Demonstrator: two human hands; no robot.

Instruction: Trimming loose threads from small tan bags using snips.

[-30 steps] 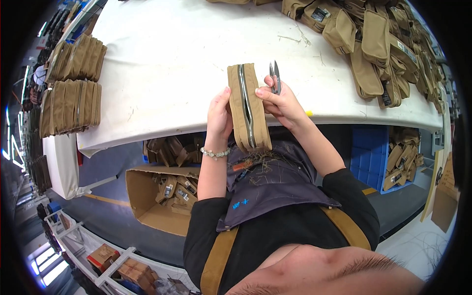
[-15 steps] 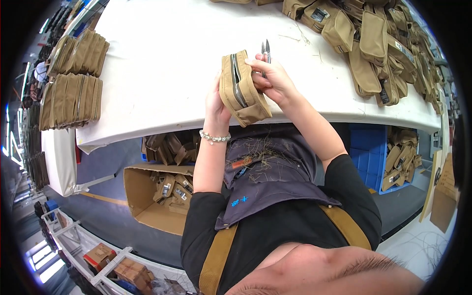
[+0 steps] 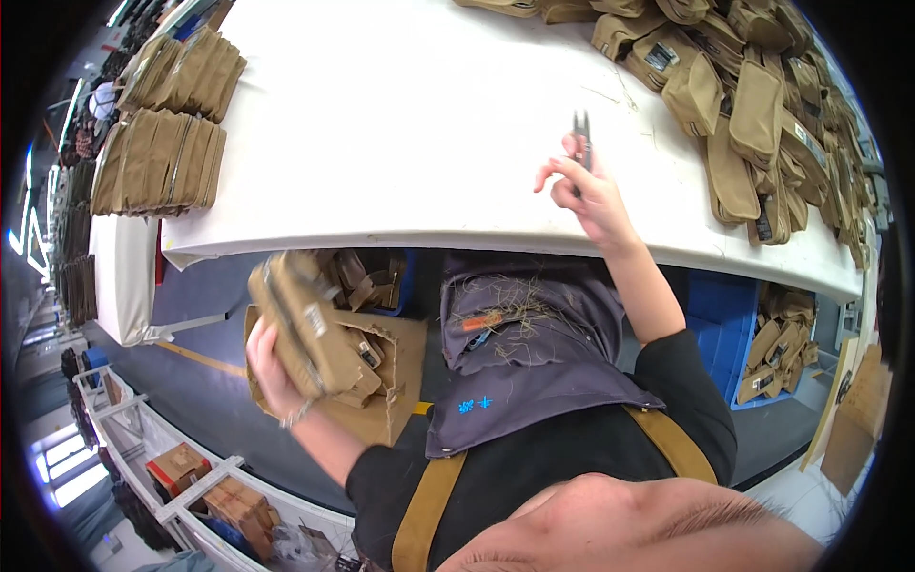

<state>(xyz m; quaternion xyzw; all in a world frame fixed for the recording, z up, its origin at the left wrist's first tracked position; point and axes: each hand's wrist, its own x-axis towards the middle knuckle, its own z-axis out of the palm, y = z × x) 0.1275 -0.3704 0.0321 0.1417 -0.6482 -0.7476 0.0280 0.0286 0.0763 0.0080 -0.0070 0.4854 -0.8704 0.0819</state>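
One tan pouch [image 3: 307, 334] has just left our right hand [image 3: 593, 198], whose fingers loosely curl around the snips [image 3: 583, 126], and, gripped by our left hand [image 3: 267, 367], is above the cardboard box [image 3: 408, 367], seemingly beyond the snips' reach.

Khaki zippered pouch [image 3: 305, 336]: blurred; I cannot make out its white label [image 3: 315, 319]. Left hand [image 3: 271, 370]: partly hidden behind the pouch. Cardboard box [image 3: 408, 355]: left portion mostly covered by hand and pouch. Thread snips [image 3: 582, 127]: blades smeared, handles partly masked by right hand [image 3: 593, 198]. Pouch heap [image 3: 758, 119]: cut off at the view's upper edge. Blue crate [image 3: 707, 322]: top obscured beneath the surface [image 3: 400, 124].
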